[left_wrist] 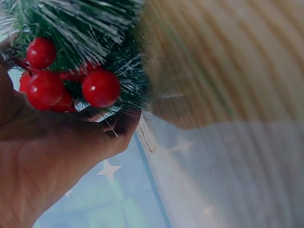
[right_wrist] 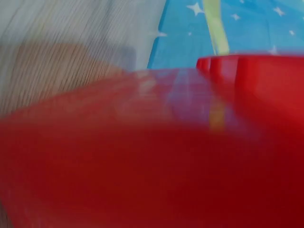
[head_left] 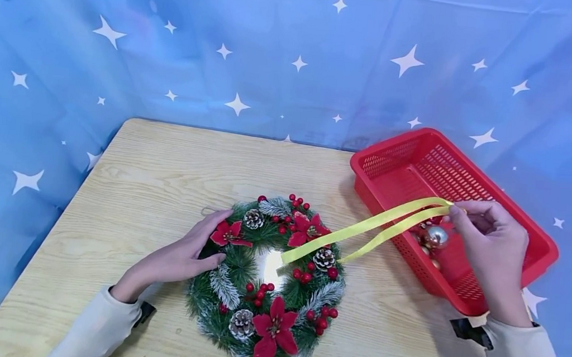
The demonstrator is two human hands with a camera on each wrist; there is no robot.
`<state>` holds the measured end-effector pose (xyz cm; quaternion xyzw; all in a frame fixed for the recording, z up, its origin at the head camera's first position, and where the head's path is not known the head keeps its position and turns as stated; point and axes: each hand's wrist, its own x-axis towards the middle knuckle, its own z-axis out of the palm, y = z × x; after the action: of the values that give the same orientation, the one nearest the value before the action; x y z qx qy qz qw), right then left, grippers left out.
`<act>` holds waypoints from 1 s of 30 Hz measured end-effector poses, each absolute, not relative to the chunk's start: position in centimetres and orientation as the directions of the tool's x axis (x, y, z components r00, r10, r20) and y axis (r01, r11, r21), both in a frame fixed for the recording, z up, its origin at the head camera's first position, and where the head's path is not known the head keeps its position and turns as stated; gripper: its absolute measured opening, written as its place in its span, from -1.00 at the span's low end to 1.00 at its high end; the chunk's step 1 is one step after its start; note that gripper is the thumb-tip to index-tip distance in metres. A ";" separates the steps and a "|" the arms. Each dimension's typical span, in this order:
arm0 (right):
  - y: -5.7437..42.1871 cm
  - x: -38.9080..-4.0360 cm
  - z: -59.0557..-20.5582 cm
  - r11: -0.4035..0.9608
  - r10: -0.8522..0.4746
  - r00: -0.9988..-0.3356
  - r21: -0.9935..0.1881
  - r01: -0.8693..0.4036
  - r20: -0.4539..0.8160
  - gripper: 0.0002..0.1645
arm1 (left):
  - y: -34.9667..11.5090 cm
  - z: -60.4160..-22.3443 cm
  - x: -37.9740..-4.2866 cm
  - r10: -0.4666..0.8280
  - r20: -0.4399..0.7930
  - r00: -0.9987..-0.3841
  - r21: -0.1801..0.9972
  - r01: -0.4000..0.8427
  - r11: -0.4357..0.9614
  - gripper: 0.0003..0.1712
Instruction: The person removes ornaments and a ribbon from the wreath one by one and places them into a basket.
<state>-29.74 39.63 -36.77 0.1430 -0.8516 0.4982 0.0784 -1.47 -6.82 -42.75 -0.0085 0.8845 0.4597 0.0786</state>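
Note:
A green Christmas wreath (head_left: 222, 290) with frosted sprigs, pine cones, red berries and red poinsettias lies on the table. My left hand (head_left: 186, 255) grips its left edge, thumb over the top; the left wrist view shows red berries (left_wrist: 100, 89) close to the palm. Over the red basket (head_left: 506, 193), my right hand (head_left: 497, 245) pinches a yellow ribbon (head_left: 363, 226) between thumb and fingers. Its two strands trail left, their free ends over the wreath. The basket's red side (right_wrist: 142, 166) fills most of the right wrist view and hides the right hand there.
Several shiny baubles (head_left: 435, 236) lie in the basket, which stands at the right end of the wooden table (head_left: 206, 166). A blue curtain (head_left: 298, 28) with white stars hangs along the back and left. A small cord loop (head_left: 207, 211) shows behind the wreath.

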 end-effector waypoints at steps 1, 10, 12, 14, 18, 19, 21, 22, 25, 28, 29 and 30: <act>39.8 -30.0 -36.8 0.460 -0.157 -0.949 -0.830 -0.315 0.273 -0.69 | -6.8 -42.7 -1.4 0.056 -0.146 -0.988 0.812 -0.087 0.577 0.06; 41.6 -32.0 -37.0 0.416 -0.066 -0.968 -0.875 -0.247 0.241 -0.69 | -6.9 -42.5 -1.2 0.047 -0.144 -0.988 0.815 -0.091 0.572 0.05; 42.1 -32.3 -37.2 0.422 -0.047 -0.974 -0.880 -0.219 0.220 -0.69 | -7.0 -42.5 -1.2 0.047 -0.144 -0.989 0.815 -0.091 0.572 0.05; 42.6 -32.6 -37.5 0.431 -0.027 -0.982 -0.884 -0.181 0.188 -0.68 | -7.0 -42.6 -1.2 0.049 -0.146 -0.988 0.817 -0.092 0.570 0.05; 43.8 -33.4 -38.2 0.439 0.000 -0.984 -0.884 -0.158 0.177 -0.72 | -7.0 -42.7 -1.2 0.052 -0.149 -0.987 0.817 -0.094 0.568 0.04; 44.1 -33.6 -38.4 0.442 0.009 -0.984 -0.883 -0.157 0.179 -0.74 | -7.0 -42.7 -1.2 0.053 -0.149 -0.987 0.817 -0.093 0.569 0.04; 44.7 -33.9 -38.8 0.463 0.022 -0.980 -0.871 -0.165 0.198 -0.82 | -7.0 -42.7 -1.2 0.054 -0.146 -0.988 0.816 -0.089 0.571 0.04; 45.0 -34.1 -38.9 0.492 0.028 -0.978 -0.855 -0.166 0.206 -0.83 | -7.0 -42.7 -1.2 0.054 -0.143 -0.988 0.816 -0.087 0.572 0.04; 45.9 -34.4 -39.5 0.633 0.022 -0.964 -0.749 -0.193 0.266 -0.76 | -6.9 -42.7 -1.3 0.057 -0.137 -0.989 0.818 -0.080 0.569 0.04; 46.7 -34.5 -39.9 0.776 -0.027 -0.941 -0.586 -0.233 0.338 -0.61 | -6.9 -42.7 -1.3 0.062 -0.132 -0.989 0.819 -0.074 0.568 0.05; 46.9 -34.6 -40.0 0.805 -0.054 -0.929 -0.535 -0.258 0.367 -0.59 | -6.9 -42.8 -1.3 0.063 -0.132 -0.989 0.820 -0.073 0.568 0.04; 47.1 -34.6 -40.2 0.823 -0.083 -0.913 -0.489 -0.288 0.399 -0.61 | -6.9 -42.8 -1.3 0.064 -0.131 -0.989 0.821 -0.072 0.567 0.05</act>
<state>-34.59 47.06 -40.15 0.0991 -0.9370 0.2805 0.1834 -1.34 -6.86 -42.78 -0.0024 0.8821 0.4653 0.0731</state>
